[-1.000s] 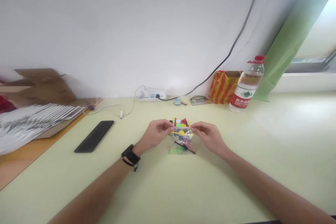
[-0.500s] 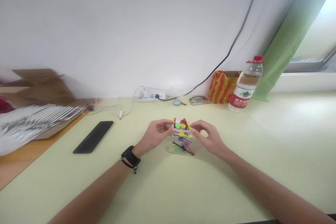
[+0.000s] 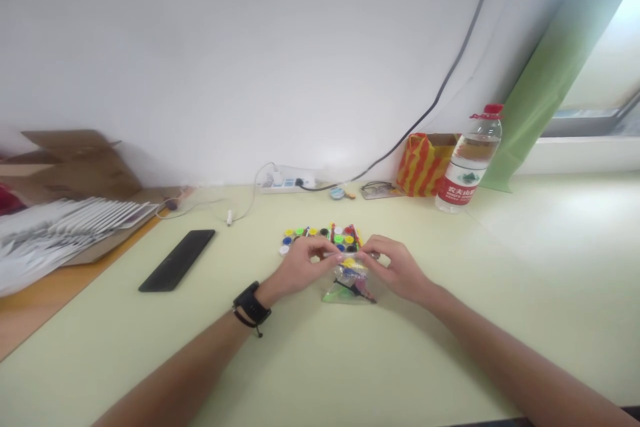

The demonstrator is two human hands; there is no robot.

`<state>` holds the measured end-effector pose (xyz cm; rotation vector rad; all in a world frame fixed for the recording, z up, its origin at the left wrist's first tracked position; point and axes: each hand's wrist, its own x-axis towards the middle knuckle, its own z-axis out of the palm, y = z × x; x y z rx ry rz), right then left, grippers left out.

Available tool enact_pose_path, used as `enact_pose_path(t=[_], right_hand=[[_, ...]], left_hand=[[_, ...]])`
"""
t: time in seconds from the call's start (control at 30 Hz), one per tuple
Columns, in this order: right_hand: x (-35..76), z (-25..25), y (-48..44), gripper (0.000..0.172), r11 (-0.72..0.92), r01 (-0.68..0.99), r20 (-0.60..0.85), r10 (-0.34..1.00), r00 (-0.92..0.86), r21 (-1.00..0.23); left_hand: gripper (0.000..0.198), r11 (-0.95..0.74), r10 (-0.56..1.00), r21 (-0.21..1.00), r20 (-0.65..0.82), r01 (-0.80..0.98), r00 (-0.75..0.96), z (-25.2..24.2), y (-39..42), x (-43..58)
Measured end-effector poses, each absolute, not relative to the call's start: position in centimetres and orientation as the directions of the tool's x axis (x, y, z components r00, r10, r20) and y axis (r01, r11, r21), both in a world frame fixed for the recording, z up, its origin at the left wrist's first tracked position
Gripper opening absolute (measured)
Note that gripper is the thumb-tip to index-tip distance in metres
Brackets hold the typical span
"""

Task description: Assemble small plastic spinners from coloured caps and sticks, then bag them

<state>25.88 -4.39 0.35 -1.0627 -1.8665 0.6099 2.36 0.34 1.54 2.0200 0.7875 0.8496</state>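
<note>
Both of my hands pinch the upper edge of a clear plastic bag. My left hand holds it near the middle of that edge, with thumb and forefinger closed. Close beside it, my right hand grips the same edge, fingertips pressed together. Inside the bag are small plastic pieces in yellow, blue, black, pink and green; their exact kind is hard to make out. Just behind my hands lie several bags of small round colourful pieces, partly covered by my fingers.
A black phone-like slab lies at the left, near stacked white packets and a cardboard box. Along the wall are a power strip, a tape roll, a striped bag and a large water bottle.
My hands have drawn closer together along the bag's edge and shifted slightly nearer to me. More of the round colourful pieces behind my left hand now show.
</note>
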Motion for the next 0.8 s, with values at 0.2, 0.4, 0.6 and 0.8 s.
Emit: enact_pose_path(t=[0.2,0.4,0.6,0.8], right_hand=[[25.6,0.7,-4.7,0.028,0.482,0.385,0.386,0.872,-0.302,-0.787],[25.3,1.0,-5.0,0.033,0.481,0.379,0.379,0.871,-0.313,-0.791],[26.3,1.8,-4.6,0.033,0.468,0.407,0.319,0.867,-0.382,-0.784],[27.3,2.1,-4.3,0.038,0.408,0.44,0.206,0.875,-0.438,-0.8]], left_hand=[[0.023,-0.44,0.764,0.876,0.25,0.197,0.595,1.7,-0.3,2.7],[0.02,-0.458,0.718,0.874,0.259,0.158,0.647,2.1,-0.5,2.9],[0.026,-0.468,0.711,0.852,0.207,0.233,0.671,2.6,-0.1,2.2],[0.032,-0.391,0.725,0.882,0.12,0.262,0.679,2.8,0.1,2.0]])
